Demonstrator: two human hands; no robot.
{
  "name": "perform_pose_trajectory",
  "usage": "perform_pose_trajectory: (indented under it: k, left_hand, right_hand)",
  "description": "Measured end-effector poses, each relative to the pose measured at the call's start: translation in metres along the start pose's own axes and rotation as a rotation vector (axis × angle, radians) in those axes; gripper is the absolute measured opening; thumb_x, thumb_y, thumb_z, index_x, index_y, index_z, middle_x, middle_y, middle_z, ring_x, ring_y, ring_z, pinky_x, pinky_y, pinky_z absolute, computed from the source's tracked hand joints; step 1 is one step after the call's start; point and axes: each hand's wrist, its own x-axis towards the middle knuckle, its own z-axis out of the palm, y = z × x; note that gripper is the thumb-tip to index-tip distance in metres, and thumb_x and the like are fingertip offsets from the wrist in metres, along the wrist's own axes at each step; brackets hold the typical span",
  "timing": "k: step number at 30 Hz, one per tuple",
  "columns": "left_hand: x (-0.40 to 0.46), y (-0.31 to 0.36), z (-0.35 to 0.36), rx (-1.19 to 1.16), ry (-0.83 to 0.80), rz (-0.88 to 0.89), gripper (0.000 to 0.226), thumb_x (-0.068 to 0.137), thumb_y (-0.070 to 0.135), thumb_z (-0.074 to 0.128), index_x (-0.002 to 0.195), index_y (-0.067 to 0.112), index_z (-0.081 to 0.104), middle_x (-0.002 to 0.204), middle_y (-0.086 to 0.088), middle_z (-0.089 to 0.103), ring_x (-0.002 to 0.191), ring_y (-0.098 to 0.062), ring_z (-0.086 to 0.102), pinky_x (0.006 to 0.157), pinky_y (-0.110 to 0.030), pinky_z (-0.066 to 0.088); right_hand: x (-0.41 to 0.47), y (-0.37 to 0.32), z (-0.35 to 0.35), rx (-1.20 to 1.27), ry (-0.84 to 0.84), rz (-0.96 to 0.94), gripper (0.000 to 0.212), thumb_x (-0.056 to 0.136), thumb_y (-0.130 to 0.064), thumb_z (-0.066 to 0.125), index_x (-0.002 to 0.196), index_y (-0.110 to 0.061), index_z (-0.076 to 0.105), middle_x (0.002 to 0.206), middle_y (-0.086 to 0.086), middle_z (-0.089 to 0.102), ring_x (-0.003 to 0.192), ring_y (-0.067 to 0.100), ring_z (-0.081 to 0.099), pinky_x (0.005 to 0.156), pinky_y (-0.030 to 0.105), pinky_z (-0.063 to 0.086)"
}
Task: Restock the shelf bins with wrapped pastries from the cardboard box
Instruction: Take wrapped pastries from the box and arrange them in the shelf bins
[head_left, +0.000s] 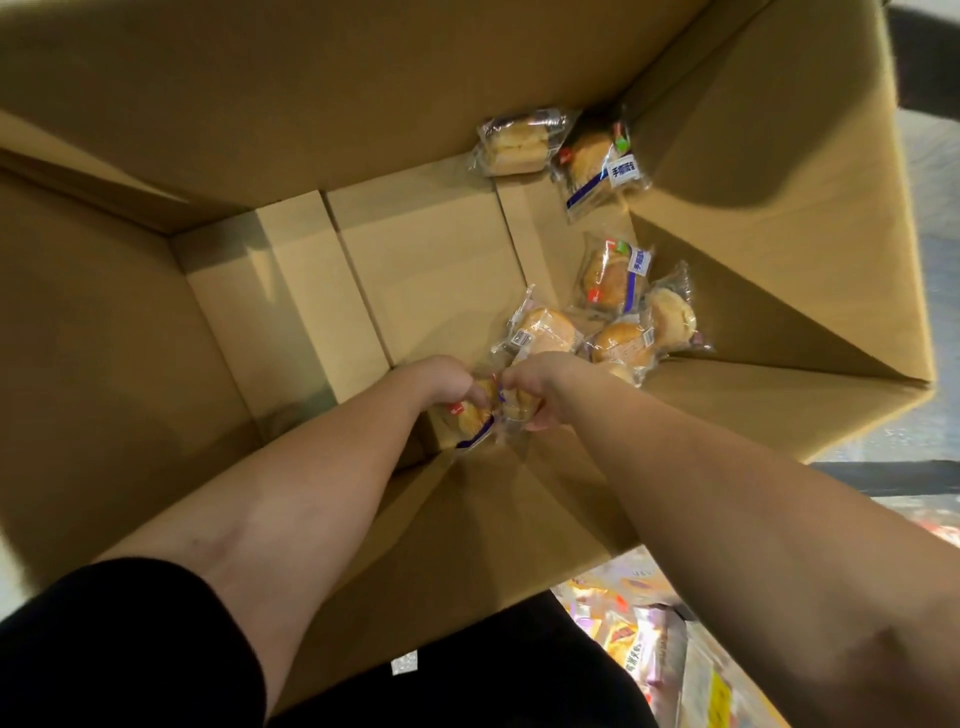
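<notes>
To the left of your fingers the cardboard box (156, 322) floor lies bare, so you have open passage there. Just beyond your fingertips and to their right, loose wrapped pastries (618, 312) crowd the corner. The tall box walls hem you in on every side; the only way in or out is straight up.

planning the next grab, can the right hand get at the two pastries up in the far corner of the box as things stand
Probably yes, after letting go. The right hand already grips a wrapped pastry, so it is busy. Otherwise nothing blocks the far-corner pair: bare box floor lies between, though it is a deeper reach.
</notes>
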Motion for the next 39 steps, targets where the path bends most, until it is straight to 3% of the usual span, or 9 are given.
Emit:
perform_pose_trajectory:
  k: [4, 9, 13, 21, 25, 30, 33, 36, 39]
  left_hand:
    - [-0.026, -0.002, -0.010, -0.079, 0.045, 0.000, 0.040, 0.083, 0.033, 0.074, 0.116, 0.013, 0.062, 0.108, -0.008, 0.066, 0.098, -0.024, 0.063, 0.092, -0.040, 0.054]
    - [-0.073, -0.009, -0.026, -0.154, 0.095, 0.037, 0.032, 0.087, 0.034, 0.070, 0.112, 0.014, 0.066, 0.109, -0.009, 0.068, 0.092, -0.023, 0.064, 0.077, -0.031, 0.051]
    - [-0.117, -0.012, -0.039, -0.363, 0.110, 0.049, 0.031, 0.088, 0.026, 0.071, 0.115, 0.012, 0.064, 0.110, -0.011, 0.071, 0.091, -0.024, 0.066, 0.079, -0.031, 0.053]
    - [-0.208, -0.011, -0.063, -0.519, 0.113, 0.193, 0.029, 0.090, 0.022, 0.069, 0.117, 0.014, 0.062, 0.097, -0.001, 0.077, 0.084, -0.014, 0.072, 0.070, -0.028, 0.052]
    - [-0.247, -0.018, -0.072, -0.540, 0.088, 0.292, 0.032, 0.091, 0.021, 0.067, 0.121, 0.013, 0.062, 0.103, -0.003, 0.075, 0.089, -0.016, 0.070, 0.077, -0.030, 0.051]
    - [-0.299, -0.036, -0.073, -0.559, -0.041, 0.447, 0.041, 0.087, 0.015, 0.068, 0.127, 0.013, 0.058, 0.104, -0.005, 0.074, 0.089, -0.017, 0.070, 0.086, -0.034, 0.054]
    - [-0.330, -0.044, -0.066, -0.579, -0.118, 0.522, 0.030, 0.089, 0.009, 0.063, 0.119, 0.011, 0.062, 0.102, -0.007, 0.074, 0.089, -0.020, 0.069, 0.090, -0.038, 0.054]
    - [-0.358, -0.044, -0.050, -0.510, -0.207, 0.594, 0.023, 0.086, 0.009, 0.058, 0.106, 0.011, 0.069, 0.093, -0.007, 0.075, 0.079, -0.019, 0.071, 0.082, -0.035, 0.056]
    - [-0.381, -0.033, -0.023, -0.491, -0.351, 0.634, 0.023, 0.076, 0.010, 0.064, 0.095, 0.009, 0.076, 0.089, -0.009, 0.075, 0.075, -0.020, 0.071, 0.072, -0.031, 0.058]
  right_hand:
    - [-0.024, -0.003, -0.009, -0.026, 0.033, -0.073, 0.019, 0.098, -0.021, 0.057, 0.085, -0.009, 0.050, 0.079, 0.008, 0.060, 0.066, 0.018, 0.058, 0.062, 0.027, 0.048]
    - [-0.059, 0.001, -0.024, -0.037, -0.014, -0.184, 0.040, 0.084, -0.019, 0.067, 0.123, -0.011, 0.059, 0.116, 0.011, 0.065, 0.096, 0.024, 0.067, 0.068, 0.028, 0.058]
    - [-0.096, 0.008, -0.040, 0.078, -0.046, -0.275, 0.037, 0.083, -0.015, 0.067, 0.119, -0.012, 0.060, 0.132, 0.011, 0.057, 0.115, 0.029, 0.062, 0.056, 0.025, 0.057]
    - [-0.172, 0.032, -0.064, 0.300, -0.135, -0.430, 0.032, 0.091, -0.008, 0.056, 0.122, -0.009, 0.054, 0.128, 0.012, 0.058, 0.090, 0.020, 0.073, 0.065, 0.025, 0.059]
    - [-0.203, 0.057, -0.052, 0.489, -0.152, -0.527, 0.037, 0.093, -0.008, 0.054, 0.130, -0.005, 0.052, 0.128, 0.014, 0.059, 0.099, 0.024, 0.073, 0.077, 0.029, 0.061]
    - [-0.246, 0.106, -0.007, 0.820, -0.082, -0.742, 0.028, 0.089, 0.000, 0.049, 0.114, -0.011, 0.057, 0.112, 0.013, 0.063, 0.121, 0.036, 0.061, 0.083, 0.035, 0.055]
    - [-0.269, 0.140, 0.026, 1.024, -0.087, -0.902, 0.030, 0.076, -0.003, 0.057, 0.103, -0.014, 0.062, 0.099, 0.010, 0.068, 0.101, 0.029, 0.068, 0.085, 0.035, 0.052]
    - [-0.288, 0.177, 0.056, 1.162, -0.061, -0.980, 0.056, 0.076, -0.009, 0.059, 0.131, -0.009, 0.052, 0.120, 0.016, 0.065, 0.096, 0.025, 0.072, 0.088, 0.035, 0.056]
    - [-0.308, 0.219, 0.083, 1.241, 0.054, -1.068, 0.048, 0.092, 0.000, 0.046, 0.137, -0.015, 0.046, 0.116, 0.009, 0.066, 0.089, 0.017, 0.072, 0.084, 0.032, 0.055]
